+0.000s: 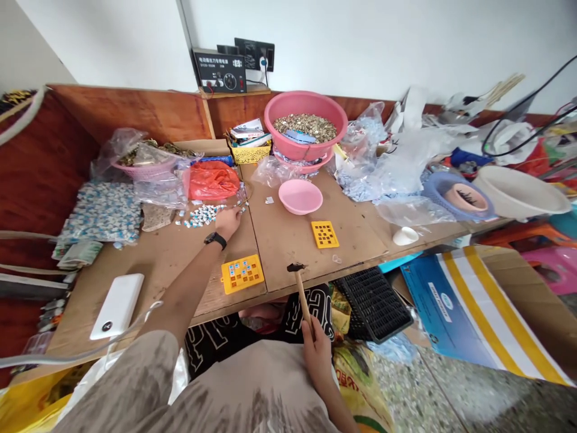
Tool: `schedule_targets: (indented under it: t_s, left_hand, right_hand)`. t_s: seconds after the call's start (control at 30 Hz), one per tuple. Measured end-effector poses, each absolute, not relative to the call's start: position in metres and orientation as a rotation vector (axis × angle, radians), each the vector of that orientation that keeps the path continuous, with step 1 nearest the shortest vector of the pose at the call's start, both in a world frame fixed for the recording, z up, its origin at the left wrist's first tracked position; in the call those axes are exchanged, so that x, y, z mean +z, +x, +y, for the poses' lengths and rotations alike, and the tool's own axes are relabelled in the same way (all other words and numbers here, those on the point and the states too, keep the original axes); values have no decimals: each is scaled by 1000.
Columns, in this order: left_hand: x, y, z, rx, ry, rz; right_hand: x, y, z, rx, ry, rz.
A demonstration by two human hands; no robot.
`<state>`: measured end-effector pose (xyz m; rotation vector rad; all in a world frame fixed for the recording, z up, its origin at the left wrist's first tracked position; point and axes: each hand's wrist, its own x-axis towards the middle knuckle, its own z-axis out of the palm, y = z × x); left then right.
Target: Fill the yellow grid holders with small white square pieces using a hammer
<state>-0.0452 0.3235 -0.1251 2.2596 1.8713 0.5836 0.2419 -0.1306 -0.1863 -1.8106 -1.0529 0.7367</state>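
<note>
Right grip (317, 355) clamped low on a hammer (303, 297); left grip (228, 222) at the small pieces (202, 215).

The hammer's head stands up, just past the bench (288, 240) edge. The left fingers curl down at the pile's edge, pinching or not I cannot tell. A yellow tray (242, 273) of pieces sits just below.
</note>
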Motion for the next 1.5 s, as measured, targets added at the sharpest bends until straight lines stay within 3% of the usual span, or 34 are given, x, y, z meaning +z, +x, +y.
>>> schedule_targets:
  t_s: [0.57, 0.83, 1.03, 1.5]
  left_hand:
    - [-109, -29, 329, 583, 2223, 1729]
    - [-108, -44, 219, 447, 2113, 1074]
    - [-114, -45, 142, 550, 2316, 1218]
    - [-111, -15, 126, 541, 2473, 1328]
  right_hand:
    - [-196, 240, -116, 800, -1791, -1057]
    - [-193, 248, -123, 758, -1820, -990]
    - [-206, 253, -116, 782, -1816, -962]
    - [-170, 250, -96, 766, -1795, -1300]
